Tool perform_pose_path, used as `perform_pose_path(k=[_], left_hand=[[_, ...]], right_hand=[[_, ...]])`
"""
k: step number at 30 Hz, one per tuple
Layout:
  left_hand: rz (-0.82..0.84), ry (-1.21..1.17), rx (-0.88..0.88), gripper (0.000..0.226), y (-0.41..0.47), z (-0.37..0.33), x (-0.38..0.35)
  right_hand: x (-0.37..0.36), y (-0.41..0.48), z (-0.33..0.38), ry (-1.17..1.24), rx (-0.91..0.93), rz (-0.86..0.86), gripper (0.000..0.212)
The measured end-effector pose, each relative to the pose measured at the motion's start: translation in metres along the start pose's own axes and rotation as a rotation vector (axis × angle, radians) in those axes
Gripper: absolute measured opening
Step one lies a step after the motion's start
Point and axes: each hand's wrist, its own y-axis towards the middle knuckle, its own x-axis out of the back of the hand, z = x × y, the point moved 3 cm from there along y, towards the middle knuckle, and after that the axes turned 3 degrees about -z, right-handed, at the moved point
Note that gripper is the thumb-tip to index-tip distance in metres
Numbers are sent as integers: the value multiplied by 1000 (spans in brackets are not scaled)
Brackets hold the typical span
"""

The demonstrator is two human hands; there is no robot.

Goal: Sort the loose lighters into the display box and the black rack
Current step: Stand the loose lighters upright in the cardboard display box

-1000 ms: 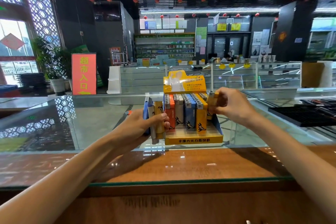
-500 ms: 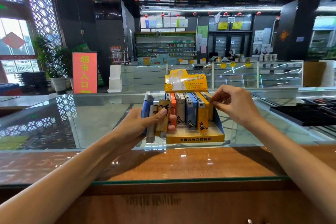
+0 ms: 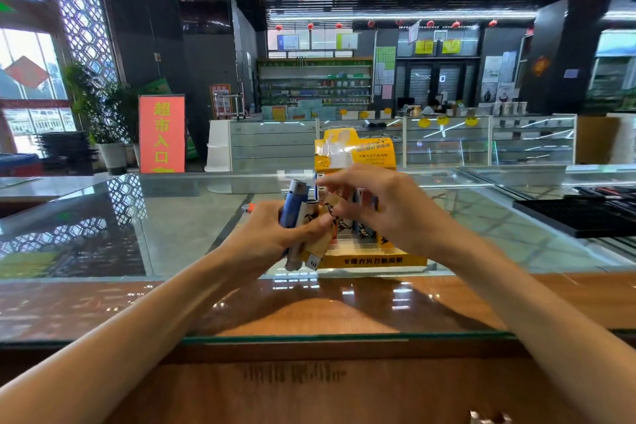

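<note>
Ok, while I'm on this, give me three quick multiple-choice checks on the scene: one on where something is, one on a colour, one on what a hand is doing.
1. Where does the black rack lie relative to the display box?
A. To its left
B. On top of it
C. To its right, on the glass counter

2. What colour is the display box?
A. Yellow
B. Green
C. Red

3. What is the left hand doing?
A. Lying flat on the glass
B. Gripping several lighters
C. Lifting the rack

Answers:
1 C: the rack sits at the right edge of view, apart from the box.
2 A: its front lip and header card are yellow.
3 B: its fingers curl round a blue, a white and a tan lighter.
</note>
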Motion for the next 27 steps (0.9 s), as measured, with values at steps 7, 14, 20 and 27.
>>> perform_pose_path(k=[7,14,20,27], left_hand=[[-120,-15,-27,35,3,1,3],[-116,-242,-2,33,4,-1,6],[-105,-272,30,32,6,-1,4],[-119,-231,23,37,7,4,7]], right_hand=[[3,-2,-2,-59,-49,147,32],[33,-24,-33,-83,-224,-85,24],[48,-47,-72,355,-551,-311,14],[32,-52,-83,643,-673,-248,24]])
